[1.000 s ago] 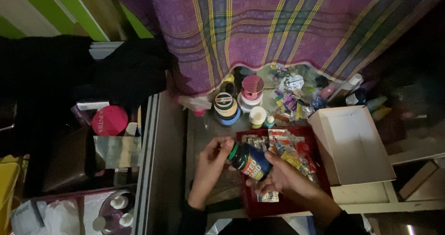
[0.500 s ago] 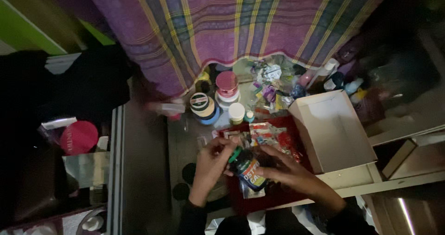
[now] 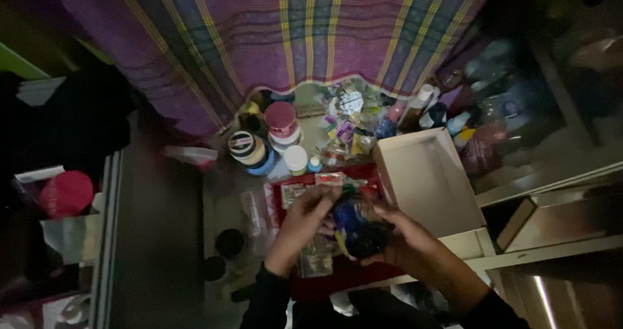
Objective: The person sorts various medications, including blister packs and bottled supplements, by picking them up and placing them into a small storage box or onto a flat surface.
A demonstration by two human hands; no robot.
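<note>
Both hands over the red rectangular tray (image 3: 305, 189): right hand (image 3: 396, 238) wrapped round a dark blue round jar (image 3: 355, 225), left hand (image 3: 305, 215) pinching at its top edge, lid state unclear in blur; beyond, open white cardboard box (image 3: 431, 183), pink-lidded jars (image 3: 280, 118), purple plaid cloth (image 3: 285, 30)

A cluttered shelf (image 3: 224, 199) carries jars (image 3: 280, 118), a red tray (image 3: 337, 274), a white box (image 3: 428, 180).
</note>
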